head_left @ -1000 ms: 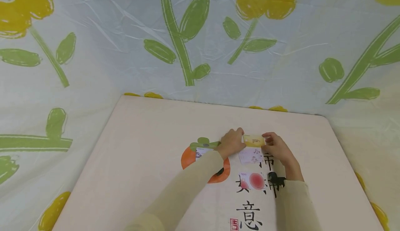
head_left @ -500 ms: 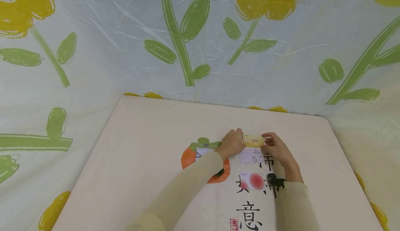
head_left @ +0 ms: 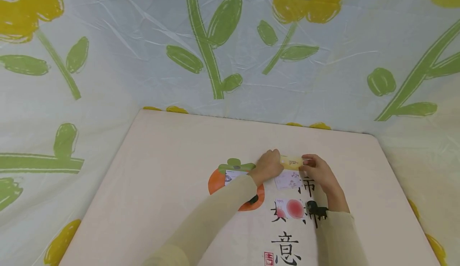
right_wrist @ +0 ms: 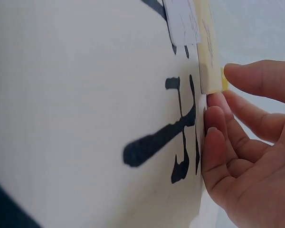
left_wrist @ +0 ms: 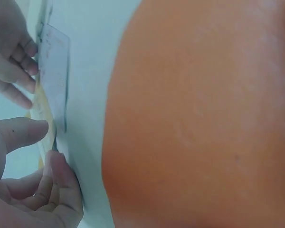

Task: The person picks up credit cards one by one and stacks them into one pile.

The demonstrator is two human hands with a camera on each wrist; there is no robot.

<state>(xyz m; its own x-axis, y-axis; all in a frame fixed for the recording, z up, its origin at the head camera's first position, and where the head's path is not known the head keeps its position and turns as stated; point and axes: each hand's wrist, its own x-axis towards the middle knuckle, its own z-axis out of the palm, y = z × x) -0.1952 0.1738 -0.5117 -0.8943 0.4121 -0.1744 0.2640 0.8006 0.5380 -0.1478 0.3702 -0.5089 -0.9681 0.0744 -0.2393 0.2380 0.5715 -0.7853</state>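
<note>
Both hands hold a yellow card [head_left: 292,162] with small dark print at its two short ends. My left hand [head_left: 267,164] pinches the left end between thumb and fingers; in the left wrist view its thumb [left_wrist: 26,133] lies along the card's edge. At the other end my right hand [head_left: 321,173] has thumb and index finger at a corner, as the right wrist view shows, with the other fingers curled near the table. Just below lies a pale lilac card [head_left: 287,179]. Nearer is a white card with red circles [head_left: 294,208].
Another white card [head_left: 233,175] lies on the printed orange persimmon [head_left: 217,181], partly hidden by the left sleeve. Black brush characters [head_left: 285,248] mark the pale table cover [head_left: 172,158]. Flower-printed cloth [head_left: 143,58] hangs behind and at the sides.
The yellow card looks narrower in the head view, as if tilted. Both hands have shifted very slightly, the left a little to the right. The other cards have not moved.
</note>
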